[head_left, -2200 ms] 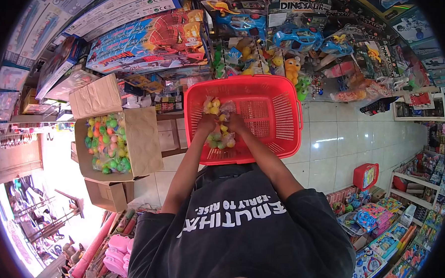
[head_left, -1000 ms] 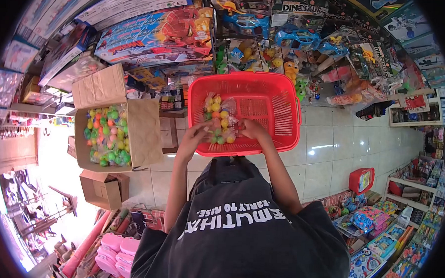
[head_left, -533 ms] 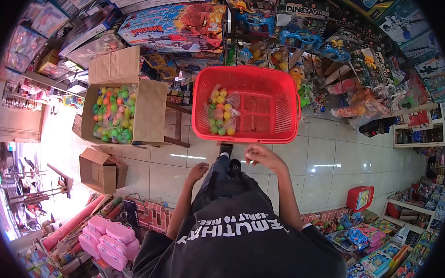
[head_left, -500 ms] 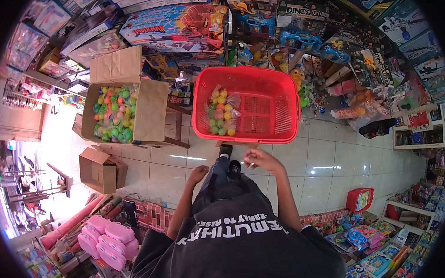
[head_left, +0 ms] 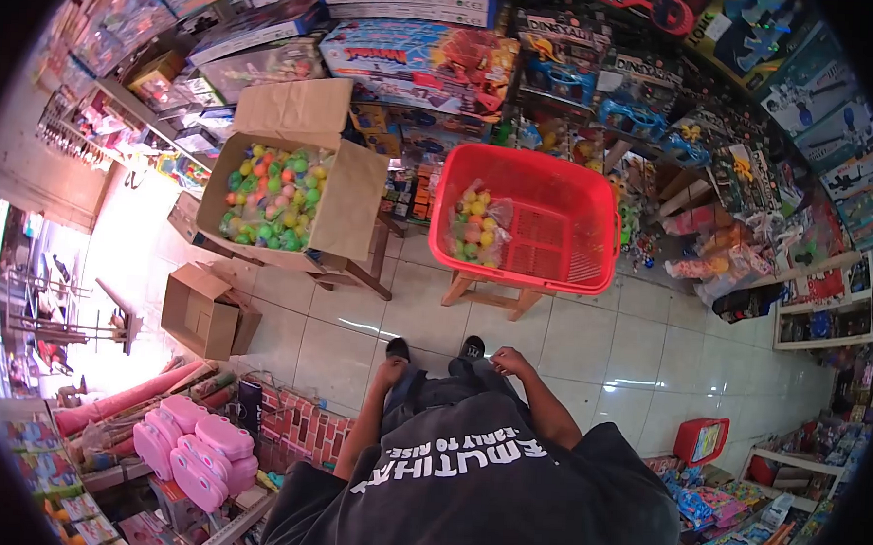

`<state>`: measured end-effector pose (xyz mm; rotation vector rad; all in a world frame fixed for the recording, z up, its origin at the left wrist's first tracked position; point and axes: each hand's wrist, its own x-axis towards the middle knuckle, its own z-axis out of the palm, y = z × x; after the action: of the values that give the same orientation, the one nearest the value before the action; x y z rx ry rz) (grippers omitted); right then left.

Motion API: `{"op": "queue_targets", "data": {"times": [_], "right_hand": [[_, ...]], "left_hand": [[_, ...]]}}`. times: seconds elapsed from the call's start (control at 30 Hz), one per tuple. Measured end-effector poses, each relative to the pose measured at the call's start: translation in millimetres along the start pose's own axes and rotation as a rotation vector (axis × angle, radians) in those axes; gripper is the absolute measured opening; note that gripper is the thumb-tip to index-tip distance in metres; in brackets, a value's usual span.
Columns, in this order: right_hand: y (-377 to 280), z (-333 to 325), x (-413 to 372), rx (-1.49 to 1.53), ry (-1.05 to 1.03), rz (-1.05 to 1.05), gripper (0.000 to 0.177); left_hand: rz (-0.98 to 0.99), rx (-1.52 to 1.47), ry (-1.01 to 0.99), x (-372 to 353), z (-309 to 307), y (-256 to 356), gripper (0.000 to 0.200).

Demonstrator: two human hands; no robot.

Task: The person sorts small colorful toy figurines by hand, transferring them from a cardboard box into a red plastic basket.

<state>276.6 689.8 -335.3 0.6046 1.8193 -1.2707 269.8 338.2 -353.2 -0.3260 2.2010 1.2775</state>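
There is one red basket (head_left: 577,215) on one wooden stool (head_left: 489,296); the clear bags of coloured balls (head_left: 477,226) inside it are too bunched to count. Two cardboard boxes stand nearby: one large box (head_left: 352,205) full of balls and one small box (head_left: 206,311). Two hands show, the left hand (head_left: 390,371) and the right hand (head_left: 511,360), above two black shoes (head_left: 398,349).

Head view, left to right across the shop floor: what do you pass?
small cardboard box → open carton of coloured balls → red basket on its wooden stool → small red toy case
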Motion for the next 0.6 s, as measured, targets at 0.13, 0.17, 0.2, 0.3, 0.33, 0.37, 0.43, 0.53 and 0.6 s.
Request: {"op": "queue_targets", "data": {"times": [0.13,0.17,0.2,0.3,0.33,0.37,0.43,0.53,0.6], "right_hand": [[-15,7,3,0.108,0.077,0.067,0.025],[-20,13,1,0.128,0.097,0.067,0.024],[-24,21,5,0.125,0.093,0.061,0.024],[-45,51,17,0.113,0.141,0.108,0.022],[-55,66,22,0.108,0.139,0.106,0.022],[-66,81,29,0.11,0.115,0.059,0.021],[-93,116,37,0.125,0.087,0.014,0.022],[-142,167,43,0.045,-0.024,-0.053,0.025],[-177,196,45,-0.011,-0.085,-0.087,0.026]], "left_hand": [[-0.012,0.048,-0.033,-10,-25,-21,0.031],[-0.008,0.044,-0.025,-8,-34,-28,0.031],[-0.018,0.089,-0.05,-8,-45,-35,0.032],[-0.056,0.046,-0.076,-9,-83,-52,0.035],[-0.084,-0.042,-0.085,-9,-94,-55,0.036],[-0.084,-0.046,-0.08,-9,-106,-58,0.036],[-0.215,-0.197,-0.104,-16,-133,-58,0.036],[-0.237,-0.191,-0.093,-10,-170,-79,0.034],[-0.208,-0.212,-0.057,-8,-190,-90,0.035]]}}
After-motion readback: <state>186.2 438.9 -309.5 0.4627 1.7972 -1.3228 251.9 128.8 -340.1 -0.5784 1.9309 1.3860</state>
